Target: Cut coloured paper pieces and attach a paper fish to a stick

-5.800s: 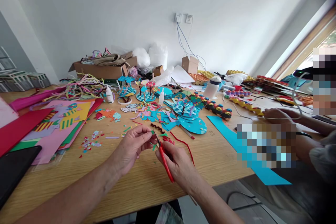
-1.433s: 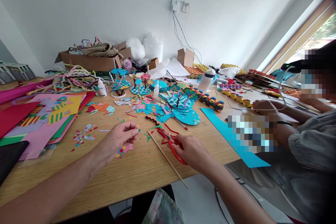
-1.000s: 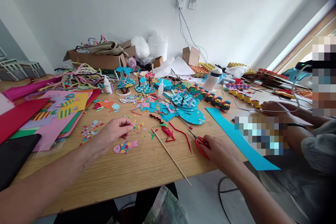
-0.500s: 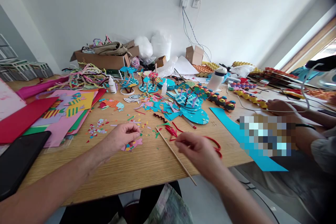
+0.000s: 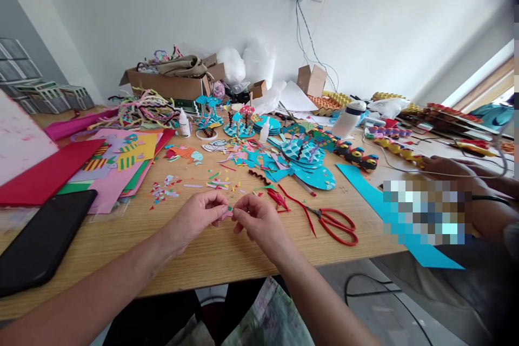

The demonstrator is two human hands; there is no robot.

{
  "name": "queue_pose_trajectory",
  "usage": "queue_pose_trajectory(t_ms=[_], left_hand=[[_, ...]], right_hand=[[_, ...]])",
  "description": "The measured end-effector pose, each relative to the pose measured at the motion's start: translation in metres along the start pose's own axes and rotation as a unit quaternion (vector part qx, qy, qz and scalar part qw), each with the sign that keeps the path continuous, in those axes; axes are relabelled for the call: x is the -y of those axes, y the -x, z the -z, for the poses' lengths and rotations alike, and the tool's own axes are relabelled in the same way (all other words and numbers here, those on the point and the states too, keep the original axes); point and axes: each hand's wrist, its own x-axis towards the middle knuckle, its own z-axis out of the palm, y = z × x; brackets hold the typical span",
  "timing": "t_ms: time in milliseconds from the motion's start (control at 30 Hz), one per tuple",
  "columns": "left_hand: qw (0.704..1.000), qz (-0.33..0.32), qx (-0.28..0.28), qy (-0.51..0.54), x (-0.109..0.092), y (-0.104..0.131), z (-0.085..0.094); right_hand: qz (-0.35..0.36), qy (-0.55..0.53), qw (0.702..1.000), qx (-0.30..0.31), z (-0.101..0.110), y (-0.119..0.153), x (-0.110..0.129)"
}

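My left hand (image 5: 205, 210) is closed in a pinch near the front of the table. A pink paper cutout (image 5: 227, 215) peeks out at its fingertips, mostly hidden by the fingers. Meeting it from the right, my right hand (image 5: 257, 221) has thumb and forefinger pinched at a tiny green paper piece (image 5: 230, 208) against the pink edge. Red-handled scissors (image 5: 338, 226) lie to the right, beside a red pipe cleaner (image 5: 302, 205). Small paper scraps (image 5: 165, 190) are scattered left of and beyond my hands.
A black phone (image 5: 48, 243) and coloured paper sheets (image 5: 111, 194) lie at left. Blue paper discs (image 5: 314, 175), glue bottles (image 5: 184, 123) and finished crafts stand farther back. A blue strip (image 5: 365, 200) overhangs the front edge by another person's hand (image 5: 446, 167).
My right hand has moved left to meet my left hand at the fingertips, uncovering the scissors. The wooden stick no longer shows. The view has shifted slightly.
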Motion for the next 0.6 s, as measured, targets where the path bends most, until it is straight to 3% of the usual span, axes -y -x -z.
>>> queue_pose_trajectory(t_ms=[333,600], left_hand=[[1.000,0.002,0.013,0.009,0.009,-0.003,0.003],[1.000,-0.010,0.005,-0.002,0.012,-0.003,0.004]], right_hand=[[0.022,0.017,1.000,0.003,-0.005,-0.006,-0.004],[0.023,0.093,0.995,0.009,-0.004,-0.006,-0.002]])
